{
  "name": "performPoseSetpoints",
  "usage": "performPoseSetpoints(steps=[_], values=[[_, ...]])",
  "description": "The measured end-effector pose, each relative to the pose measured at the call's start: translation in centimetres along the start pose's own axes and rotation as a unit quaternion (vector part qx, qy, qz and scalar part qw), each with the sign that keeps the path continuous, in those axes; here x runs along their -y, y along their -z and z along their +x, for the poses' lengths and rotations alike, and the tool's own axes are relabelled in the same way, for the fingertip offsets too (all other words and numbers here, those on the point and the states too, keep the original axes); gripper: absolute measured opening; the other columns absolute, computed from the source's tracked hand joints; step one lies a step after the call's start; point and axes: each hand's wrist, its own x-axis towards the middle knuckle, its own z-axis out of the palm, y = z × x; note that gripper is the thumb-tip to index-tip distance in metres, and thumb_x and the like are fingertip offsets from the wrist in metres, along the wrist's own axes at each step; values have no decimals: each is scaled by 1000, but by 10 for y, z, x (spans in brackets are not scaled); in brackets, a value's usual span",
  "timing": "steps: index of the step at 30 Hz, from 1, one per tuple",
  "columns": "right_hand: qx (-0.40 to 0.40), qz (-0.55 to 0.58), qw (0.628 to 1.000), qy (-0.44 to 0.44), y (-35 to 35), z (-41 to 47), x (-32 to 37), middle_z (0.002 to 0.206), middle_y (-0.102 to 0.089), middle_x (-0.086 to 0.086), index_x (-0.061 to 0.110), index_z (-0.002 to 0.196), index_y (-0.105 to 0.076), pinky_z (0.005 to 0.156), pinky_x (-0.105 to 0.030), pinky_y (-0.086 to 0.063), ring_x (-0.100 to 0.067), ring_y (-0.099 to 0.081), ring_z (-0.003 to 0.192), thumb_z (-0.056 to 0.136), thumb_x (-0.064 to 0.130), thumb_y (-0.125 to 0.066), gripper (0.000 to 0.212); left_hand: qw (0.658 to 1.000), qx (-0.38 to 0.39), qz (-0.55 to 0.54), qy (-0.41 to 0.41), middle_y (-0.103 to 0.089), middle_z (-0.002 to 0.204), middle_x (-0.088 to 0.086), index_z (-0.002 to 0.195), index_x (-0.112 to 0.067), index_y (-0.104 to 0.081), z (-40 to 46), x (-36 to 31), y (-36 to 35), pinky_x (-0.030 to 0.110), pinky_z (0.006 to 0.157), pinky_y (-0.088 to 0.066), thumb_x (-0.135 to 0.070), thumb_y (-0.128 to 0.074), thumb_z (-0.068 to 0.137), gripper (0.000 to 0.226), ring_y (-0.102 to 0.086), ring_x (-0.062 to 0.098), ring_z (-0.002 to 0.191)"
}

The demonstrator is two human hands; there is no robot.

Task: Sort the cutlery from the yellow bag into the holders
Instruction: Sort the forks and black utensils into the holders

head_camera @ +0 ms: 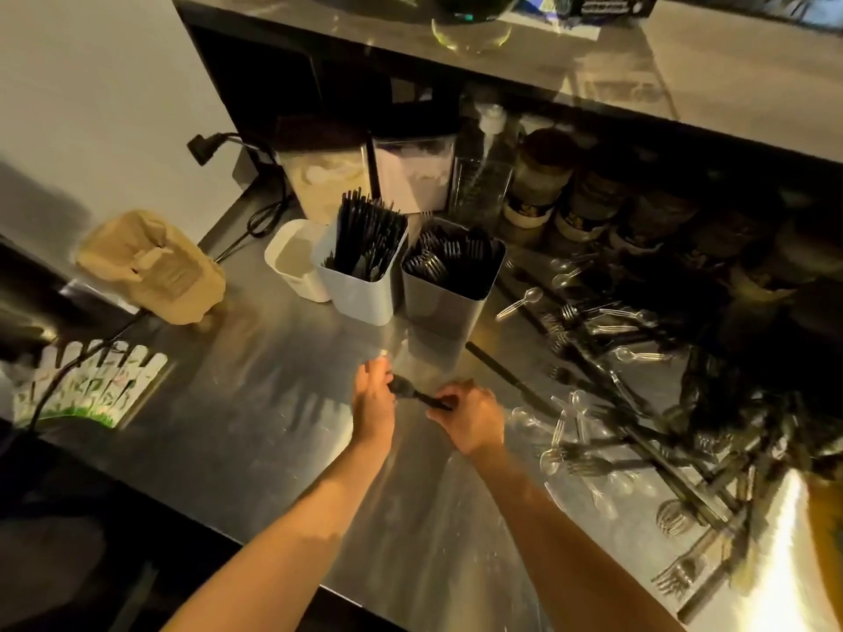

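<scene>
I see steel tabletop (273,358); loose cutlery pile (616,403) spread at R. Three holders at back: grey one (444,294) w/ forks, white one (360,289) w/ black sticks, knives maybe, too dark. L hand (374,403) & R hand (470,417) fingers pinch one black fork (413,394) centre, near grey holder.

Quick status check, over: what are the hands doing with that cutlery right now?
Both hands, left hand and right hand, hold one black utensil. Holders ahead, partly filled. Loose cutlery pile at right; path unobstructed.
</scene>
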Motion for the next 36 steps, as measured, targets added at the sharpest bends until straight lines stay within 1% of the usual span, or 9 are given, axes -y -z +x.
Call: performPoseSetpoints(steps=[6, 9, 12, 17, 21, 25, 31, 33, 36], values=[[6, -57, 998, 18, 0, 3, 1, 112, -68, -5, 19, 110, -71, 88, -30, -46, -23, -60, 109, 93, 37, -66, 26, 999, 10, -44, -18, -61, 102, 7, 107, -11, -61, 0, 10, 8, 31, 77, -53, -27, -63, 95, 20, -62, 18, 95], [11, 140, 990, -14, 14, 3, -4, 85, -70, 0, 14, 99, -71, 70, -25, -46, -16, -65, 78, 89, 17, -73, 10, 999, 10, -41, -4, -60, 105, 8, 115, -9, -60, 1, 9, 9, 31, 76, -53, -19, -58, 100, 19, -59, 20, 100], [-7, 405, 914, -31, 39, -10, 4, 61, -61, 0, 7, 92, -68, 55, -26, -46, -13, -53, 52, 91, -1, -67, 8, 997, 68, -41, 4, -67, 106, 8, 114, -9, -63, -3, -7, 2, 35, 81, -53, -25, -57, 100, 22, -63, 22, 102], [-19, 485, 874, 25, 88, -24, 37, 57, -60, -8, 9, 92, -75, 44, -19, -40, -11, -50, 45, 94, 4, -67, 10, 985, 157, -24, -69, -74, 84, 4, 97, -12, -70, -22, -56, -18, 32, 69, -52, -20, -60, 98, 13, -68, 20, 79], [-60, 483, 871, 63, 117, -18, 56, 59, -62, -9, 9, 92, -78, 45, -21, -42, -15, -52, 50, 93, 6, -68, 10, 969, 205, -60, -123, -71, 72, 1, 78, -21, -73, -34, -104, -31, 26, 56, -49, -19, -67, 88, 12, -62, 13, 64], [-87, 471, 875, 72, 147, -10, 72, 62, -64, -7, 11, 94, -78, 48, -23, -44, -16, -53, 53, 93, 7, -69, 11, 953, 220, 48, -205, -69, 66, -5, 83, -18, -69, -29, -152, -43, 27, 53, -49, -8, -65, 94, 15, -62, 7, 61], [-161, 453, 873, 80, 170, 3, 78, 110, -73, 4, 23, 125, -67, 89, -19, -52, -3, -67, 102, 95, 11, -66, 32, 902, 178, 137, -369, -50, 48, -11, 66, -18, -66, -21, -202, -59, 27, 51, -37, -20, -65, 94, 28, -45, 9, 48], [-180, 487, 853, 56, 175, 2, 74, 116, -69, 3, 24, 137, -56, 95, -21, -52, -3, -66, 107, 98, 13, -63, 42, 893, 144, 147, -400, -49, 49, -11, 69, -11, -69, -12, -210, -65, 30, 54, -38, -26, -66, 92, 27, -44, 9, 51], [-194, 520, 832, 18, 177, 1, 64, 115, -70, 2, 21, 144, -50, 97, -31, -55, -5, -67, 104, 99, 15, -61, 46, 882, 122, 205, -406, -72, 72, -2, 87, -8, -78, 2, -209, -72, 29, 66, -49, -25, -70, 91, 19, -61, 7, 69]])
